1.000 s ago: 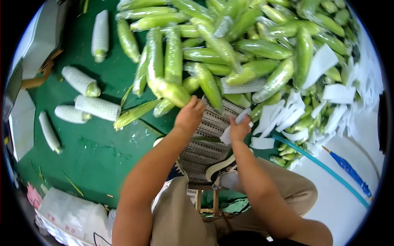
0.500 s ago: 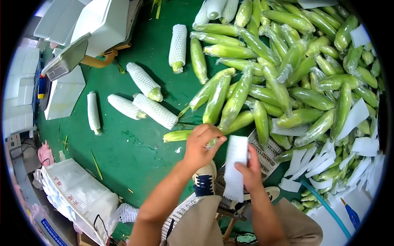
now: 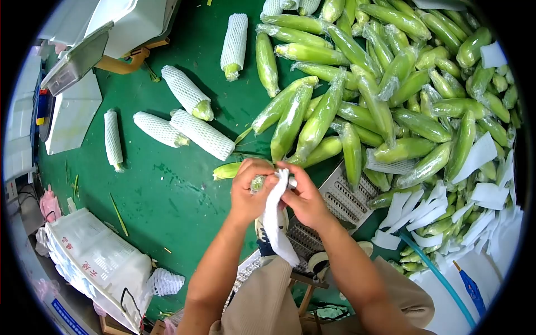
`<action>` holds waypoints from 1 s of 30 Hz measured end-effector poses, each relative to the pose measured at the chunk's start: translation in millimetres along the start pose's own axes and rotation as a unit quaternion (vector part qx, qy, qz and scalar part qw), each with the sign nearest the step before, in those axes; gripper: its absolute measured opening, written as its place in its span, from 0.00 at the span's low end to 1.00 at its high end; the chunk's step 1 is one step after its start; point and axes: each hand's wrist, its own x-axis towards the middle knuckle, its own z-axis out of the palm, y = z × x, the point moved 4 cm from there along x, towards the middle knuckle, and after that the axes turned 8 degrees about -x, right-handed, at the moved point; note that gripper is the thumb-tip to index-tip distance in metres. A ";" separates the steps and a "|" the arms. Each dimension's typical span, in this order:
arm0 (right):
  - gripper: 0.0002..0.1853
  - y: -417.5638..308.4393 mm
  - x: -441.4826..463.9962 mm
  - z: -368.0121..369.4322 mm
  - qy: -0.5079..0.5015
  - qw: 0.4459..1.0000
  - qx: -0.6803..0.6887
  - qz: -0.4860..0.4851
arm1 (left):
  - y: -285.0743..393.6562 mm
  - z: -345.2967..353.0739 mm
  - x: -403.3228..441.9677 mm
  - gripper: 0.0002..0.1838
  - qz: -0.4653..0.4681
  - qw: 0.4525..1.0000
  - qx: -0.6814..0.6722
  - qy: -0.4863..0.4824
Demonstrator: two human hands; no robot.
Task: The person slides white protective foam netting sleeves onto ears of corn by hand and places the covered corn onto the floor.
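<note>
My left hand (image 3: 251,184) is closed around an ear of corn; only its plastic-wrapped end (image 3: 258,183) shows between the fingers, the rest being hidden. A flattened white foam net sleeve (image 3: 272,218) hangs from my right hand (image 3: 301,192), pinched near its upper end by the thumb and fingers. Both hands meet at this upper end, and the left fingertips seem to touch it. Just left of my left hand, a pale green corn end (image 3: 226,170) lies on the green surface. Beyond the hands rest several film-wrapped ears (image 3: 291,120).
Several ears in foam sleeves (image 3: 202,134) lie at the left. A large corn pile (image 3: 402,111) fills the right, with loose foam sleeves (image 3: 410,212) beside it. A perforated metal strip (image 3: 346,195), a white basket (image 3: 106,268) and a blue-green hose (image 3: 446,285) are nearer me.
My right hand has brought the foam sleeve leftward and up to my left hand, and the sleeve has turned edge-on and bent. The view has shifted slightly.
</note>
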 end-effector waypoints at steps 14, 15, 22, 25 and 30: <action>0.15 -65.4 -13.1 11.5 0.022 0.966 -0.092 -0.242 | 46.7 -9.1 10.6 0.16 0.044 0.923 0.371 -0.093; 0.17 -51.6 -12.1 11.5 0.038 0.983 0.130 -0.126 | 40.5 -9.1 3.7 0.16 0.009 0.918 0.365 -0.154; 0.21 -20.2 20.9 23.5 0.137 0.966 0.217 0.018 | 35.4 -11.5 -24.8 0.14 -0.226 0.963 -0.149 0.001; 0.16 3.9 24.3 21.3 0.161 0.964 0.211 0.009 | 27.1 -7.1 -36.2 0.21 -0.265 0.891 -0.365 0.054; 0.08 29.6 29.4 20.3 0.231 0.971 0.042 -0.034 | -24.2 0.2 -62.4 0.26 -0.321 0.778 -0.453 0.294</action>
